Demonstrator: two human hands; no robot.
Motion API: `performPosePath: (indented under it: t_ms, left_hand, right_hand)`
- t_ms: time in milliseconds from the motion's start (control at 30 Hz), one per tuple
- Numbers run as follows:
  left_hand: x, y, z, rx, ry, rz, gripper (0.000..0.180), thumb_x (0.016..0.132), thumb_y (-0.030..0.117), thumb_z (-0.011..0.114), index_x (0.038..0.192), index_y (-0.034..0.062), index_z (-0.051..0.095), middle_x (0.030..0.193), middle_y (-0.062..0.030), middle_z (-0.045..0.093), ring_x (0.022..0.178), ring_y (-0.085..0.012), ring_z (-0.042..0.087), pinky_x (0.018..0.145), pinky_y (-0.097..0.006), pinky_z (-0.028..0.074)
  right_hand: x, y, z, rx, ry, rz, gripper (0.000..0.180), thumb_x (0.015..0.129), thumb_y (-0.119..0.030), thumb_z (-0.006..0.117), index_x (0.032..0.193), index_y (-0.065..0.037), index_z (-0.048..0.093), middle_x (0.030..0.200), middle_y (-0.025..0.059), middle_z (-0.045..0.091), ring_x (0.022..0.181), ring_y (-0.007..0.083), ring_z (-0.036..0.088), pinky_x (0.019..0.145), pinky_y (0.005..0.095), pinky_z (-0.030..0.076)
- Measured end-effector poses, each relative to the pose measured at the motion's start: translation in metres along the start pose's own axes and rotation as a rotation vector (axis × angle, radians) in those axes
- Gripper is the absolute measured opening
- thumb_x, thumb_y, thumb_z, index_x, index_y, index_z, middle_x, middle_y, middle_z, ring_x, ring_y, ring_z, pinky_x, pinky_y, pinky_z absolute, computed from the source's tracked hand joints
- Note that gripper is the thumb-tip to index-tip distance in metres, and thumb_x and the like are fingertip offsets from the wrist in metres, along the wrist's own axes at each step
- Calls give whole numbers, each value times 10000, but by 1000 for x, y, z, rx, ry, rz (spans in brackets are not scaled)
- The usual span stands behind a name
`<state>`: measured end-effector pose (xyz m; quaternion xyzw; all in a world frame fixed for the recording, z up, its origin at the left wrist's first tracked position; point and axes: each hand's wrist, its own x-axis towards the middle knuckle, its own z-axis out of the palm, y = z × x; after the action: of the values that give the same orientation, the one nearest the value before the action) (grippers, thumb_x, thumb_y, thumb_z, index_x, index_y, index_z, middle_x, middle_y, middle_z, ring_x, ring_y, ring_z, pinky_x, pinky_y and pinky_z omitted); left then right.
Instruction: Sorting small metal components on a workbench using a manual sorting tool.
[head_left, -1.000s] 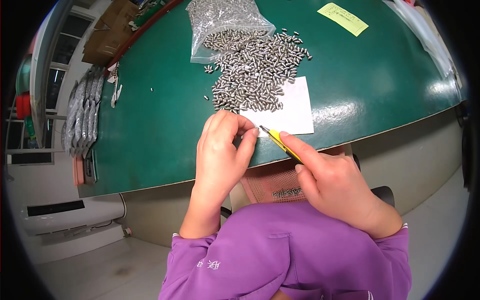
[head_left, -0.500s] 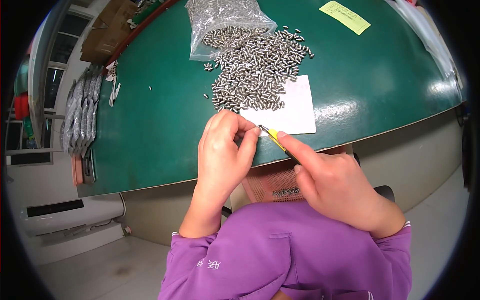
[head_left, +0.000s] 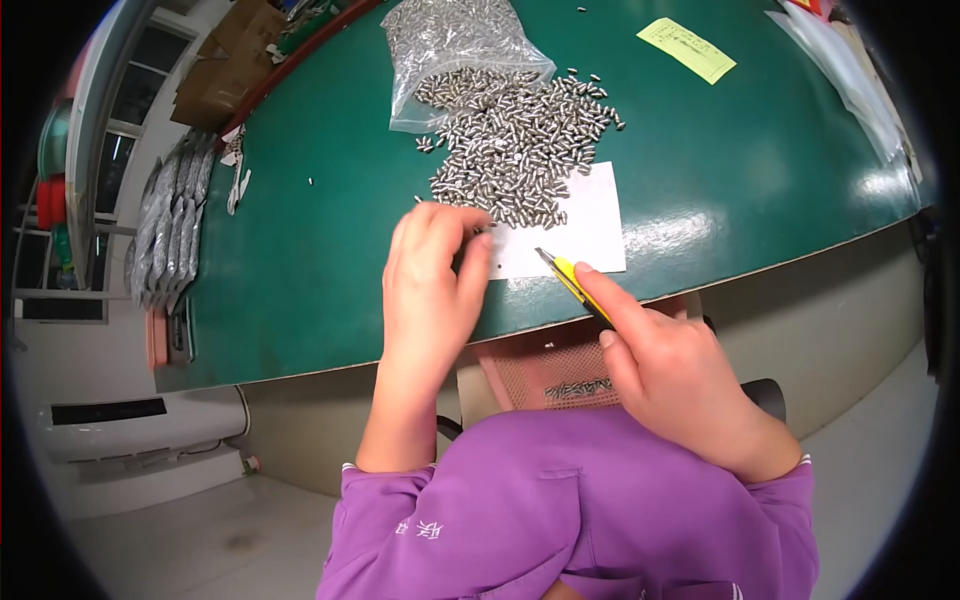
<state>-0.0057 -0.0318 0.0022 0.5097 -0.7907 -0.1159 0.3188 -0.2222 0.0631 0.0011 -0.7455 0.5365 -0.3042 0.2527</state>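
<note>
My right hand [head_left: 670, 370] grips a yellow and black utility knife [head_left: 567, 275], index finger along its body, the blade pointing at the white paper [head_left: 595, 230]. My left hand [head_left: 432, 270] reaches the near left edge of a pile of small silvery, pointed metal pieces [head_left: 520, 150]. Its thumb and index finger are a little apart at the pile, and I cannot make out a piece between them. Below the table edge, a pink mesh basket [head_left: 510, 375] contains several metal pieces [head_left: 578, 388]. One single small piece [head_left: 548, 345] shows near its far side.
A clear plastic bag [head_left: 460, 45] of the same pieces lies open behind the pile on the green table [head_left: 320, 270]. A yellow slip [head_left: 686, 50] lies at the far right, clear plastic sheeting [head_left: 840, 85] beyond it. Filled bags [head_left: 170, 225] stand at the left.
My left hand has left the knife tip and moved left to the pile, its fingers parting. The knife has shifted slightly right. A small metal piece now shows at the basket.
</note>
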Motion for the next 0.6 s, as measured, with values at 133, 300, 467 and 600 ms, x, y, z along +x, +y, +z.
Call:
performPosePath:
  t_ms: [133, 300, 467, 600]
  left_hand:
    - [7, -4, 4, 42, -8, 0, 73, 840, 9, 696, 894, 39, 658, 898, -100, 619, 918, -310, 613, 803, -416, 505]
    - [-3, 8, 2, -45, -134, -69, 105, 821, 37, 719, 842, 26, 617, 861, -100, 609, 866, -307, 609, 772, -412, 500]
    - [-10, 8, 8, -80, -73, -66, 119, 812, 30, 718, 830, 24, 601, 826, -95, 590, 819, -288, 594, 728, -404, 494]
    - [-10, 8, 10, -113, -60, -70, 130, 805, 27, 718, 820, 26, 589, 811, -94, 581, 807, -283, 590, 717, -404, 491]
  right_hand:
    - [-1, 3, 4, -56, 23, -53, 599, 888, -44, 630, 1472, -53, 494, 723, 134, 659, 598, 290, 672, 593, 416, 544]
    - [2, 5, 9, -62, 52, -69, 600, 879, -59, 636, 1465, -64, 507, 683, 106, 649, 556, 266, 658, 565, 405, 542]
    - [6, -5, 4, -22, -55, 18, 612, 869, 17, 593, 1467, -96, 526, 769, 162, 680, 660, 324, 675, 642, 437, 542]
    - [7, -3, 5, -40, -37, 1, 609, 864, 19, 591, 1459, -96, 537, 736, 158, 666, 638, 325, 667, 627, 437, 538]
